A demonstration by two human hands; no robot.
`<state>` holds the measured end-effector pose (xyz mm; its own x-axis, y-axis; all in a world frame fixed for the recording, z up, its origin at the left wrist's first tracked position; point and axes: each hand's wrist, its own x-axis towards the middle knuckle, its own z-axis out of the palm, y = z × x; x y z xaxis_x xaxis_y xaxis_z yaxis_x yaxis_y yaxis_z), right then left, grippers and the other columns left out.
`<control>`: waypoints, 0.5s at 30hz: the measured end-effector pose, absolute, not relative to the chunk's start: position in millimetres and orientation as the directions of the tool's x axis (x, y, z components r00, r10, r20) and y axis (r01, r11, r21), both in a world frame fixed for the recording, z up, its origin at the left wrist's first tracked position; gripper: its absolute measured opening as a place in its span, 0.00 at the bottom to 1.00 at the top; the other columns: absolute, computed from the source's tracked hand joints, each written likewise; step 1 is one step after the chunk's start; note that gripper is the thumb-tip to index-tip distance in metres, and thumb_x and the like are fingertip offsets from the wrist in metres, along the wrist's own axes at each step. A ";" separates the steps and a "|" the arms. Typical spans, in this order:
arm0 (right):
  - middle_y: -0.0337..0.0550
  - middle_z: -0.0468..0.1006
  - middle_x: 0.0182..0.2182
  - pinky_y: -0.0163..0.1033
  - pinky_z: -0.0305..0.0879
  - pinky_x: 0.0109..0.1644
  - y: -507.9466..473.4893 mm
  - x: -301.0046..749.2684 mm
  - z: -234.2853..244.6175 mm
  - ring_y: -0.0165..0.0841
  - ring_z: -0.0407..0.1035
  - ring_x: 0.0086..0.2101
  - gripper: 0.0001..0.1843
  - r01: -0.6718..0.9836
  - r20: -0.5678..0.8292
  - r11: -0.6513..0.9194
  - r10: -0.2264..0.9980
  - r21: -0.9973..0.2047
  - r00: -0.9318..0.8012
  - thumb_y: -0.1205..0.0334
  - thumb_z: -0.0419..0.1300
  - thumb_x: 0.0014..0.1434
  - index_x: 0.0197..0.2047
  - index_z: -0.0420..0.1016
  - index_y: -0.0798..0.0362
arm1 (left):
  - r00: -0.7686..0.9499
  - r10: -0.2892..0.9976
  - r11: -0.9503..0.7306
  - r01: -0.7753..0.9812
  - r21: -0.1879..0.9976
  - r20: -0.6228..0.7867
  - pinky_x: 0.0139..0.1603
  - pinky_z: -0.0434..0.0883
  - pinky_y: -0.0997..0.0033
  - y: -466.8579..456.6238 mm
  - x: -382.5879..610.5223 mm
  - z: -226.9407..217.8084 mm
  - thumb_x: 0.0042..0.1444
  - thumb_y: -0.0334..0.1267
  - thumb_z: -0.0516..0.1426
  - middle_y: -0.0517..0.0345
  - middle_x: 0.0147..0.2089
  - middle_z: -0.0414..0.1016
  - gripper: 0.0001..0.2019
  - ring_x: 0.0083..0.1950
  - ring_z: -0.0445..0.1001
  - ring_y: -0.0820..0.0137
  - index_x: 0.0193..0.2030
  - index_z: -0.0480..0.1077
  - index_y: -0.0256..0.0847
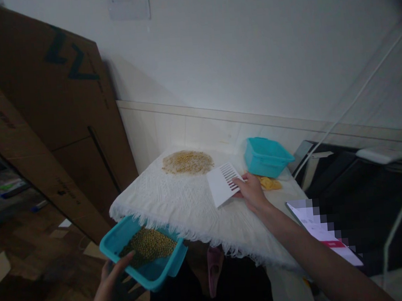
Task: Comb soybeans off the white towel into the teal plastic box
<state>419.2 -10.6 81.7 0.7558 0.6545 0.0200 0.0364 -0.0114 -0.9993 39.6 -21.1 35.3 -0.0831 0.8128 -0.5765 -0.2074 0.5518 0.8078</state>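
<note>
Head: tub (pixel 155 284) and card (pixel 221 189) in hands (pixel 114 279) (pixel 252 193)

head view | I look out from the wearer's head, forward and down | near: left hand (pixel 118 274), right hand (pixel 253 192) | middle: cloth-covered table (pixel 172 200), just ahead | farther back: wall (pixel 248 49) across the top

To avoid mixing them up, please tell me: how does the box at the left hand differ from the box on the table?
The near box is held by the left hand, while the far box stands on the table, untouched. The near box shows yellowish beans inside; the far box's contents cannot be seen. The near box looks larger in the picture than the far box. Both are turquoise and open-topped.
</note>
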 end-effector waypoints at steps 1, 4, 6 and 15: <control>0.37 0.81 0.24 0.41 0.78 0.24 -10.2 421.3 81.4 0.40 0.80 0.27 0.12 0.034 0.019 -0.011 0.649 -0.999 0.761 0.61 0.64 0.50 0.33 0.62 0.46 | -0.084 0.811 0.556 -0.201 0.807 -0.580 0.41 0.82 0.42 -20.8 39.4 35.3 0.53 0.41 0.69 0.43 0.54 0.78 0.35 0.39 0.85 0.52 0.67 0.62 0.50; 0.38 0.81 0.24 0.40 0.78 0.24 -10.6 429.8 82.2 0.39 0.80 0.27 0.12 0.031 0.015 -0.014 0.638 -0.999 0.770 0.63 0.64 0.49 0.33 0.63 0.46 | -0.065 0.816 0.549 -0.225 0.805 -0.574 0.44 0.82 0.39 -20.3 38.4 34.8 0.53 0.41 0.70 0.42 0.57 0.78 0.36 0.41 0.85 0.50 0.67 0.62 0.51; 0.38 0.81 0.24 0.41 0.78 0.25 -10.5 435.7 83.3 0.39 0.80 0.27 0.12 0.032 0.014 -0.016 0.639 -0.999 0.769 0.63 0.64 0.50 0.32 0.63 0.47 | -0.052 0.820 0.543 -0.245 0.803 -0.570 0.45 0.82 0.38 -19.8 37.7 33.0 0.52 0.41 0.70 0.43 0.59 0.77 0.35 0.42 0.86 0.49 0.65 0.63 0.52; 0.37 0.79 0.22 0.40 0.76 0.22 -1.1 461.1 90.3 0.39 0.78 0.25 0.12 0.098 0.050 -0.045 0.609 -0.994 0.792 0.63 0.64 0.49 0.31 0.63 0.45 | -0.105 0.815 0.538 -0.229 0.812 -0.570 0.43 0.82 0.40 -11.2 32.9 7.9 0.52 0.41 0.70 0.47 0.53 0.79 0.32 0.39 0.86 0.51 0.63 0.64 0.53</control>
<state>461.1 -1.1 90.3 0.7917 0.6088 0.0504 0.0982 -0.0454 -0.9941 32.9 -11.2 7.9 -0.1048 0.8152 -0.5696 -0.2288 0.5376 0.8115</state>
